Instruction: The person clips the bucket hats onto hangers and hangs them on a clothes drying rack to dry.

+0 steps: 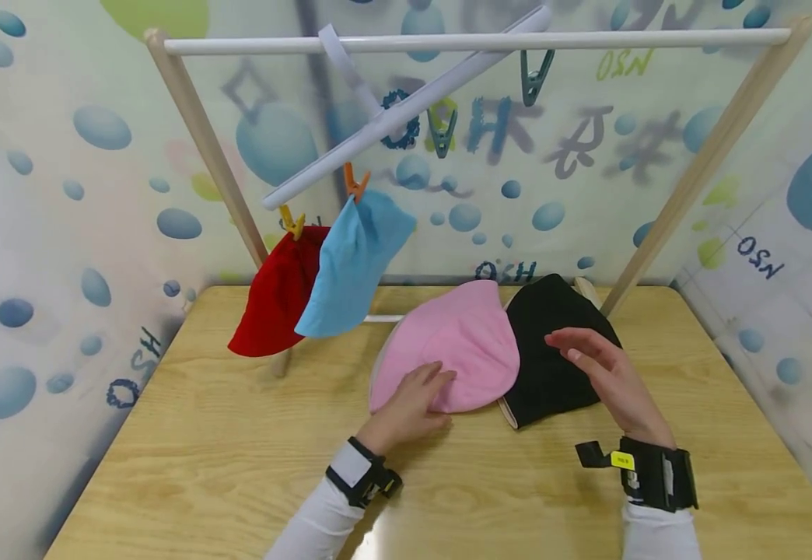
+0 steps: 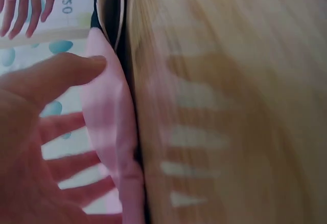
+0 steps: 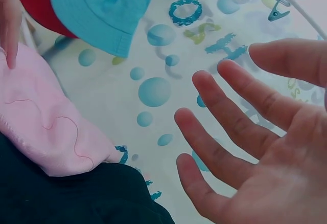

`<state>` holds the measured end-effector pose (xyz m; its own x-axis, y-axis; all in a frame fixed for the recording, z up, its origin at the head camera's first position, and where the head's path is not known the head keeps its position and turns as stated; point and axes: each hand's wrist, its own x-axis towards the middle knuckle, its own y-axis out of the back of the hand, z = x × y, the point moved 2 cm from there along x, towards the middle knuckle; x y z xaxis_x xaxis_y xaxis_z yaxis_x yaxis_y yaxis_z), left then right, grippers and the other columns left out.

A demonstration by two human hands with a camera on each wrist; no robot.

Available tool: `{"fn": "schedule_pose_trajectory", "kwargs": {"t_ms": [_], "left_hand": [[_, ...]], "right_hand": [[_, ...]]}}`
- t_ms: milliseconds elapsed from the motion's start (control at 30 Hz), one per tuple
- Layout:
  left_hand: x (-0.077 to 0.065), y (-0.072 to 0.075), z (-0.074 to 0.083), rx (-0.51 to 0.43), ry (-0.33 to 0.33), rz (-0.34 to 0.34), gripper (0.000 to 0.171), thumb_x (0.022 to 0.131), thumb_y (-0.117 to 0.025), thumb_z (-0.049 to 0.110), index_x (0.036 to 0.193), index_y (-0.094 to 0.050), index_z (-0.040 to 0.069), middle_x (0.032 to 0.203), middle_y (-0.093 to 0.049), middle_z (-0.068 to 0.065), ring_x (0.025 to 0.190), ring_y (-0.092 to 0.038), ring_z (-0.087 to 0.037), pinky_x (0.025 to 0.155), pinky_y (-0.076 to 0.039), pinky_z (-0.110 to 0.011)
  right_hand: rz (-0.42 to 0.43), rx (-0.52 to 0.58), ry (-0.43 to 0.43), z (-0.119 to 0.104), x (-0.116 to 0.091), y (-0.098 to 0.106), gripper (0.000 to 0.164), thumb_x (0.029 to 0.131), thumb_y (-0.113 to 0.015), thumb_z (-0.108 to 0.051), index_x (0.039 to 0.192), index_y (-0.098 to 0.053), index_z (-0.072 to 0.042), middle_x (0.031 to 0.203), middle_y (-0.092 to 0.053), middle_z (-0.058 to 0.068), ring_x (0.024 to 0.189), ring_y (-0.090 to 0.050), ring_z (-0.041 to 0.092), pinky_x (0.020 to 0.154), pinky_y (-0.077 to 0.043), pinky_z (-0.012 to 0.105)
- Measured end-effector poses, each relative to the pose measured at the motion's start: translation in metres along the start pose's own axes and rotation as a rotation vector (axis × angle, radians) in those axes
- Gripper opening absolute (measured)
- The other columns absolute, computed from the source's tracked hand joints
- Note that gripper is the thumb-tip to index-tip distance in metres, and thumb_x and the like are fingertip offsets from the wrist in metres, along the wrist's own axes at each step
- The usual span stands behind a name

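In the head view my left hand [image 1: 413, 404] reaches over the lower edge of a pink bucket hat [image 1: 469, 334] lying on the table, fingers spread and nothing gripped. The left wrist view shows its thumb and fingers [image 2: 66, 168] loosely extended beside the pink cloth. Half under the pink hat is a black hat [image 1: 549, 373], its pale inner edge showing. My right hand [image 1: 619, 385] hovers over the black hat, fingers apart and holding nothing. A red hat [image 1: 276, 299] and a light blue hat [image 1: 357, 268] hang from a white hanger [image 1: 406, 113] at the left.
The hanger hooks over a white rail [image 1: 588, 40] between wooden posts [image 1: 707, 163]. A yellow clip [image 1: 292, 223] holds the red hat, an orange clip [image 1: 356, 184] the blue one. Two green clips [image 1: 442, 132] hang without hats. A patterned wall stands behind the wooden table [image 1: 189, 467].
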<state>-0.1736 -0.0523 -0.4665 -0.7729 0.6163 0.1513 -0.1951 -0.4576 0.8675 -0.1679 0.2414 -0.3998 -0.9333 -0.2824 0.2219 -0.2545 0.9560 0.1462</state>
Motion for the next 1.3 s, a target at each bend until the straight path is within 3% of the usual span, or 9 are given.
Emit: {"fn": "schedule_pose_trajectory", "kwargs": {"t_ms": [133,267,500,667,767,900,1033,1233,1300], "left_hand": [[0.003,0.002,0.002,0.081,0.07,0.001,0.063,0.072,-0.073,0.028,0.127,-0.047,0.009,0.115,-0.052,-0.016,0.11,-0.045,-0.034,0.093,-0.037,-0.053],[0.003,0.012,0.003,0.154,0.168,-0.038,0.064,0.064,-0.078,0.039,0.116,-0.051,0.013,0.098,-0.048,-0.01,0.097,-0.044,-0.033,0.082,-0.038,-0.057],[0.0,0.013,0.012,0.242,0.295,-0.156,0.08,0.05,-0.08,0.057,0.109,-0.048,0.014,0.107,-0.044,-0.012,0.096,-0.043,-0.034,0.079,-0.039,-0.066],[0.002,0.014,0.026,0.258,0.398,-0.187,0.086,0.046,-0.083,0.054,0.113,-0.049,0.012,0.116,-0.043,-0.017,0.106,-0.043,-0.04,0.079,-0.035,-0.075],[0.006,0.015,0.033,0.277,0.434,-0.167,0.079,0.049,-0.085,0.045,0.11,-0.05,0.009,0.114,-0.045,-0.019,0.104,-0.045,-0.042,0.078,-0.036,-0.075],[0.006,0.017,0.036,0.284,0.456,-0.135,0.06,0.056,-0.084,0.025,0.102,-0.052,0.006,0.103,-0.048,-0.02,0.092,-0.049,-0.041,0.074,-0.04,-0.071],[0.004,0.019,0.036,0.27,0.443,-0.12,0.044,0.062,-0.078,0.019,0.095,-0.054,0.003,0.094,-0.051,-0.019,0.085,-0.051,-0.038,0.069,-0.043,-0.064],[0.005,0.024,0.04,0.26,0.308,-0.062,0.005,0.08,-0.061,0.007,0.085,-0.059,0.006,0.086,-0.062,-0.01,0.081,-0.056,-0.028,0.07,-0.049,-0.052],[0.003,0.022,0.042,0.276,0.286,-0.022,0.006,0.082,-0.057,0.003,0.085,-0.062,0.006,0.087,-0.064,-0.009,0.081,-0.058,-0.027,0.073,-0.049,-0.053]], "right_hand": [[-0.016,-0.009,0.004,-0.001,0.005,-0.001,0.031,0.097,-0.042,-0.008,0.124,-0.044,0.006,0.121,-0.056,-0.001,0.116,-0.047,0.014,0.097,-0.035,0.015],[-0.03,-0.036,-0.01,-0.001,0.008,-0.004,0.032,0.097,-0.043,-0.012,0.125,-0.045,0.004,0.121,-0.056,-0.002,0.116,-0.048,0.013,0.096,-0.036,0.013],[-0.074,-0.081,-0.014,0.007,0.005,-0.009,0.03,0.097,-0.043,-0.009,0.125,-0.047,0.0,0.123,-0.056,0.001,0.117,-0.048,0.017,0.095,-0.038,0.014],[-0.131,-0.112,0.002,0.011,0.006,-0.015,0.03,0.096,-0.043,-0.008,0.126,-0.048,-0.004,0.125,-0.056,0.003,0.118,-0.048,0.018,0.093,-0.04,0.016],[-0.146,-0.11,0.012,0.012,0.007,-0.018,0.031,0.096,-0.043,-0.007,0.127,-0.048,-0.006,0.125,-0.056,0.003,0.119,-0.047,0.017,0.093,-0.04,0.017],[-0.171,-0.108,0.012,0.015,0.005,-0.023,0.031,0.096,-0.043,-0.006,0.126,-0.048,-0.005,0.125,-0.056,0.002,0.119,-0.047,0.02,0.094,-0.04,0.017],[-0.174,-0.111,0.028,0.014,0.005,-0.024,0.031,0.096,-0.043,-0.004,0.126,-0.048,-0.005,0.125,-0.056,0.006,0.118,-0.048,0.02,0.094,-0.04,0.018],[-0.194,-0.091,0.015,0.011,0.008,-0.025,0.031,0.096,-0.043,-0.006,0.126,-0.047,-0.005,0.126,-0.056,0.006,0.118,-0.048,0.012,0.094,-0.04,0.017],[-0.205,-0.08,0.002,0.013,0.006,-0.027,0.031,0.095,-0.044,-0.006,0.126,-0.047,-0.005,0.126,-0.056,0.005,0.118,-0.049,0.012,0.093,-0.04,0.017]]}}
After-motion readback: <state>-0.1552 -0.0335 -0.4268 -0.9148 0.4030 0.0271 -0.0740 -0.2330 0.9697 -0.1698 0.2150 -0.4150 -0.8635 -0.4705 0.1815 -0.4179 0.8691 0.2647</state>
